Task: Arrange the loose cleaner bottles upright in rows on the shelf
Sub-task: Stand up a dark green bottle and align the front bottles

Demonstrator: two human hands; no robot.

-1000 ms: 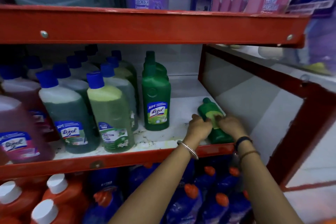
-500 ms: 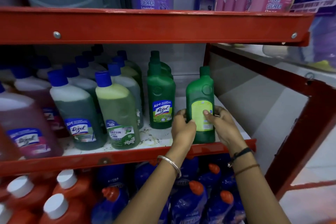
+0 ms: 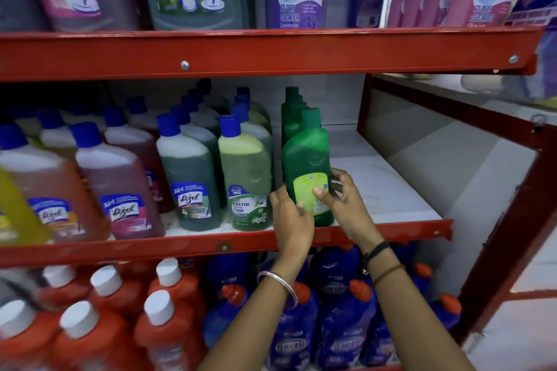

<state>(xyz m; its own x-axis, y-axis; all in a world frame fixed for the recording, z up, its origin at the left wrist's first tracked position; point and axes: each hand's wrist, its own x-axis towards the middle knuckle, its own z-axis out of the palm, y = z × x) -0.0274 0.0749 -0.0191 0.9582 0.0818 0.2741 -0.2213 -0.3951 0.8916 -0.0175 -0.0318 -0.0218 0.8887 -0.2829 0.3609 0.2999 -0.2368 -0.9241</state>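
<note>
A dark green cleaner bottle with a lime back label stands upright at the front of the middle shelf. It sits just in front of a row of matching green bottles. My left hand holds its lower left side and my right hand grips its lower right side, thumb on the label. To its left stand rows of blue-capped bottles, the nearest a light green one.
The white shelf board right of the green bottle is bare up to the red frame post. A red upper shelf beam runs overhead with large bottles on it. Orange and blue bottles fill the shelf below.
The green bottle went from lying on the shelf's right side to upright, then moved left in both hands to the front of the green row.
</note>
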